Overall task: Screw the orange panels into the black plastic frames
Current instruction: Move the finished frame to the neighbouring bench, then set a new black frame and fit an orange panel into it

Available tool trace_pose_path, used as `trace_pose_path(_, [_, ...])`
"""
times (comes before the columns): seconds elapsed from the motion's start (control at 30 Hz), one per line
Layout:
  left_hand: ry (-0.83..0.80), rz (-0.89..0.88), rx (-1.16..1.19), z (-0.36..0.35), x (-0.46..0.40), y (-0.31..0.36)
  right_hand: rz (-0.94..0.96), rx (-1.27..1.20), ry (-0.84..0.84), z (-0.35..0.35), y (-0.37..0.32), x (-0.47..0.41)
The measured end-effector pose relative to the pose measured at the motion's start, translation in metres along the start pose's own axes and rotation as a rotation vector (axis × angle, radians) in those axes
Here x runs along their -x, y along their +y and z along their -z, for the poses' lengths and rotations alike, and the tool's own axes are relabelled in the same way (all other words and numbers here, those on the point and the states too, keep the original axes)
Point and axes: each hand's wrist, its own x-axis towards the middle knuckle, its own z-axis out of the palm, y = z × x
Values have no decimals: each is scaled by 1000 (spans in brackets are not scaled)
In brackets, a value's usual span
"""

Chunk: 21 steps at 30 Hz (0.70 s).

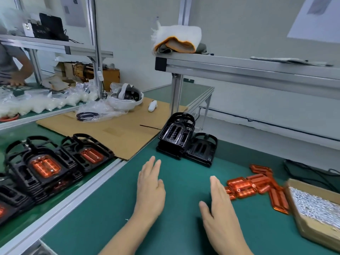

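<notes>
Neither grip holds anything: the left hand and the right hand both hover over the green desk with straight, relaxed fingers, palms turned toward each other.

Ahead of the left hand, a small stack of empty black frames stands near the cardboard sheet, with one more empty frame lying flat just beside it. Loose orange panels lie in a heap just right of the right hand, next to a cardboard box of screws.

On the neighbouring desk to the left, stacks of finished frames already carry orange panels, so a fair share looks done. The empty frames and the loose panels remain. No screwdriver can be seen.
</notes>
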Motion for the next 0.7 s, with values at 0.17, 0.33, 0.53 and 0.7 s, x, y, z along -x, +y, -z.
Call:
trace_pose_path(0.17, [-123, -118, -106, -47, -11, 22, -81, 130, 62, 31, 28, 10])
trace_pose_path(0.33, [-196, -235, -378, -91, -29, 30, -184, 275, 16, 32, 39, 15])
trace_pose_path(0.53, [-168, -334, -587, -116, -66, 38, -236, 350, -99, 30, 42, 14])
trace_pose_path(0.7, [-175, -341, -670, -130, -85, 36, -258, 332, -149, 33, 43, 10])
